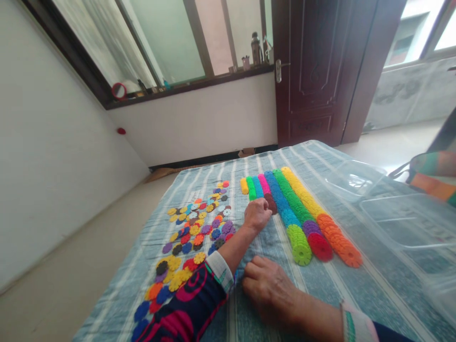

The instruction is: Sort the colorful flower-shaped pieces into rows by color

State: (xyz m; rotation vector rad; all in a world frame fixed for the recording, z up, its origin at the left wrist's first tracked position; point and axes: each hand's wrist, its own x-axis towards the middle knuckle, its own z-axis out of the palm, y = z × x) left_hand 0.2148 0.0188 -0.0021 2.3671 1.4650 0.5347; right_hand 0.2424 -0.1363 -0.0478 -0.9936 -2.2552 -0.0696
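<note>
My left hand (257,214) is closed at the near end of a short row of pink discs (263,183) that finishes in brown discs (271,204). Its fingertips are hidden, so anything held there cannot be made out. Lower down, my right hand (268,287) rests on the cloth with its fingers curled under. Whatever it may hold is out of sight. Overlapping notched plastic discs form rows by colour: blue discs (285,204), lime discs (299,246), green discs (290,192), red discs (319,246), yellow discs (302,192) and orange discs (340,240).
Loose mixed-colour discs (195,230) lie scattered on the left of the striped cloth (256,308). Clear plastic containers (409,221) stand at the right. Beyond the far edge are a dark red door (317,71) and a window sill (199,81) with small items.
</note>
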